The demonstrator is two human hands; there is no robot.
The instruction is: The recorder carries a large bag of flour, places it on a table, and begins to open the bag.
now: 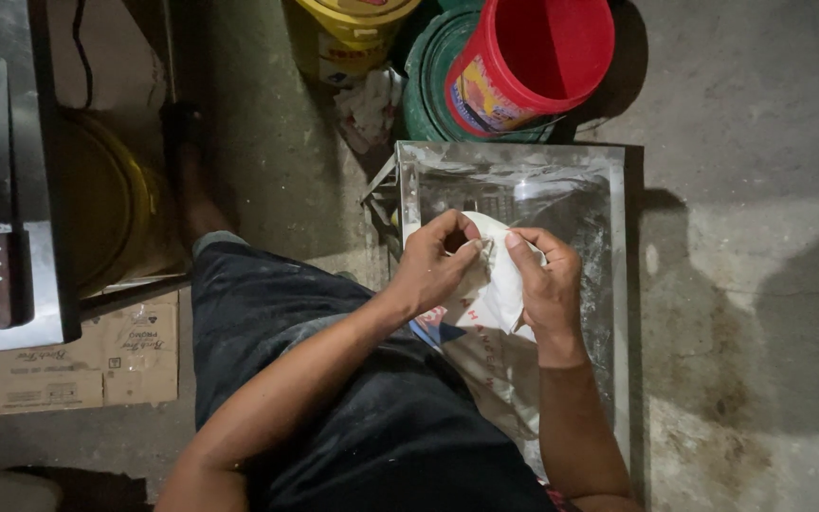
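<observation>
A white printed sack (495, 294) lies against my lap over a shiny metal tray (609, 246). My left hand (433, 265) pinches the sack's gathered top from the left side. My right hand (547, 284) grips the same bunched top from the right, fingers curled around the cloth. Both hands sit close together, just above the tray's near half. The lower part of the sack hangs down between my forearms, with red and blue print on it.
A red bucket (533, 57) stands inside a green one (424, 95) beyond the tray, next to a yellow bucket (353, 28) and a crumpled rag (369, 109). At left, a knife (2, 246) lies on a metal table, with a cardboard box (78, 365) below.
</observation>
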